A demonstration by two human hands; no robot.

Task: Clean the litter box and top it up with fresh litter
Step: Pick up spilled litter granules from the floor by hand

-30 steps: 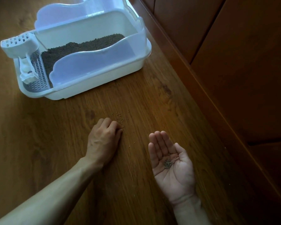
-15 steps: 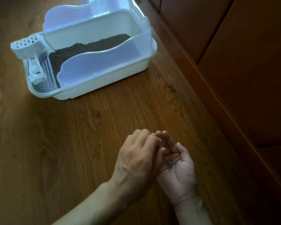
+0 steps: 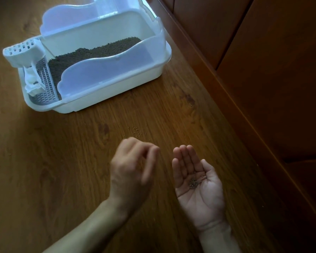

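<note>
- Near the bottom of the head view, the right hand lies palm up just above the wooden floor, fingers straight and pressed together, cupping a small heap of collected litter grains.
- Just beside it, the left hand hovers back-up and blurred; its fingers look loosely curled, and I cannot tell whether they pinch anything.
- The step in hand looks like gathering spilled grains, which lie scattered on the floor just ahead of the left hand, between the hands and the litter box.
- To do it well, I judge: keep the right palm level and cupped, pinch a few grains at a time, and drop them low over the palm so none bounce off.
- 1 stray grain sits apart, nearer the wall, and is easy to miss.
- The litter box stands well ahead, holding dark litter, with a white slotted scoop parked at its left end.
- The floor is warm brown wood grain, smooth, so grains may roll.
- Wooden wall panelling runs along the right, in dim light.
</note>
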